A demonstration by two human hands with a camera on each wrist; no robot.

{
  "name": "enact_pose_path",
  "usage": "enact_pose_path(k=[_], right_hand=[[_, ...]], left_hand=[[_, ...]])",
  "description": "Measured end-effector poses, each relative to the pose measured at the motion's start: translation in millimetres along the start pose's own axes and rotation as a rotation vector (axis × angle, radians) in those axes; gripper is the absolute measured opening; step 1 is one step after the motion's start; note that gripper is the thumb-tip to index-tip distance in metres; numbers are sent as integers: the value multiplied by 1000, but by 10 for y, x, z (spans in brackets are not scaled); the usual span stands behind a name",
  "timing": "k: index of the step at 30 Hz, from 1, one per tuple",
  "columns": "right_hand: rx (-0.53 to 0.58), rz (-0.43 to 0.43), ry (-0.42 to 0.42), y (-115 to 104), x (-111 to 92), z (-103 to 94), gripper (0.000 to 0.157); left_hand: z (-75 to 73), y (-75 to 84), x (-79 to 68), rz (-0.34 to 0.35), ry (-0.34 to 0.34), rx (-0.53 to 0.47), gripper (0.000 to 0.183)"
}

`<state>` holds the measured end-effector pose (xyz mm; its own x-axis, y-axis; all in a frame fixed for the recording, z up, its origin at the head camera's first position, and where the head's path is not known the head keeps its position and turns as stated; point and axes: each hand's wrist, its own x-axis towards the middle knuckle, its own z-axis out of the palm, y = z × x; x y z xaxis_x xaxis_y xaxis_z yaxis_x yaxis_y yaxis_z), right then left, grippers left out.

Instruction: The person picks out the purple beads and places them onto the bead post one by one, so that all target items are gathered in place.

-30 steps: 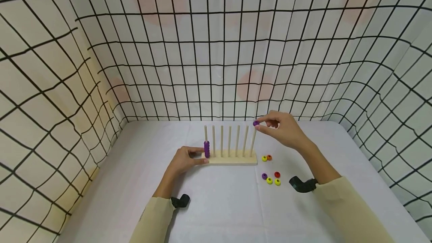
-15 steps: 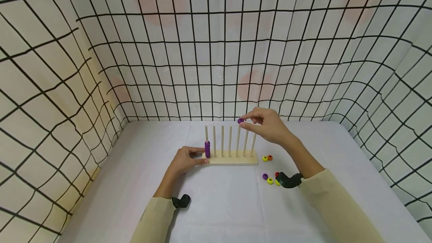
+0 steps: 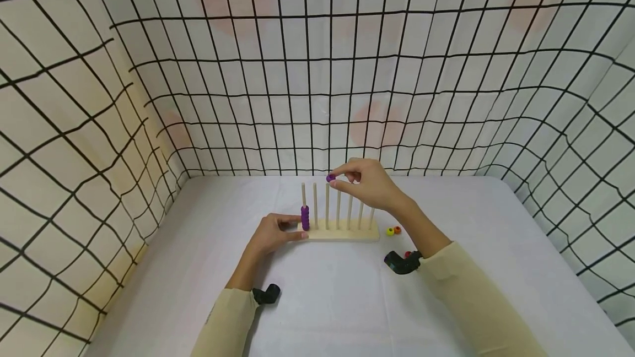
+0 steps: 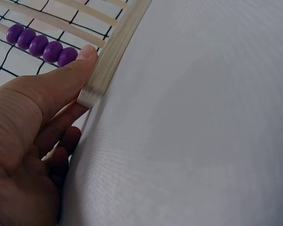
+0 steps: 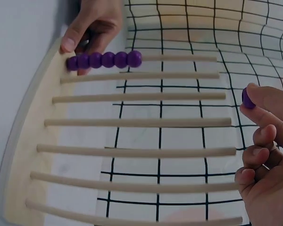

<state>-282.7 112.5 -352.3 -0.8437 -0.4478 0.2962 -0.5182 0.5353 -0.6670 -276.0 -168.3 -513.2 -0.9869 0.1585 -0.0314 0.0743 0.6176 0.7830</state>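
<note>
A pale wooden base (image 3: 342, 232) with a row of several upright pegs stands on the white cloth. Its leftmost peg carries a stack of purple beads (image 3: 305, 218), also visible as purple beads (image 4: 38, 45) in the left wrist view. My left hand (image 3: 270, 234) grips the base's left end, thumb on the front edge and fingers behind. Above the peg tops my right hand (image 3: 368, 183) pinches a single purple bead (image 5: 247, 97) between thumb and index finger. In the head view that bead sits over the third peg from the left; the other pegs hold no beads.
A yellow bead (image 3: 389, 231) and an orange bead (image 3: 397, 230) lie right of the base. Nearer, a red bead (image 3: 408, 254) shows partly behind the right wrist camera (image 3: 401, 262). Black grid netting (image 3: 317, 79) rises behind and on both sides.
My right hand has carried the purple bead leftward along the peg tops, from the rightmost peg to the third from the left. The left hand keeps its grip on the base.
</note>
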Motion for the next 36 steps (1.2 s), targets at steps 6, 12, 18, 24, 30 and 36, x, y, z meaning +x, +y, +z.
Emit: enact_pose_path(k=[6,12,18,24,30,36], right_hand=[[-13,-10,-34,-70,103,139,29],[10,-13,-50,-179,182,236,28],[11,-3,-64,-216,264,310,29],[-14,5,-84,-230,309,357,30],[-13,23,-87,-224,316,379,30],[-13,18,-94,-223,321,384,28]], left_hand=[[-10,10,1,14,4,-2,50],[-13,11,-8,24,2,11,50],[-13,23,-12,33,6,-1,49],[-11,23,-7,9,2,-7,50],[-11,24,-4,3,-2,-7,51],[-10,30,-5,0,-2,-10,50]])
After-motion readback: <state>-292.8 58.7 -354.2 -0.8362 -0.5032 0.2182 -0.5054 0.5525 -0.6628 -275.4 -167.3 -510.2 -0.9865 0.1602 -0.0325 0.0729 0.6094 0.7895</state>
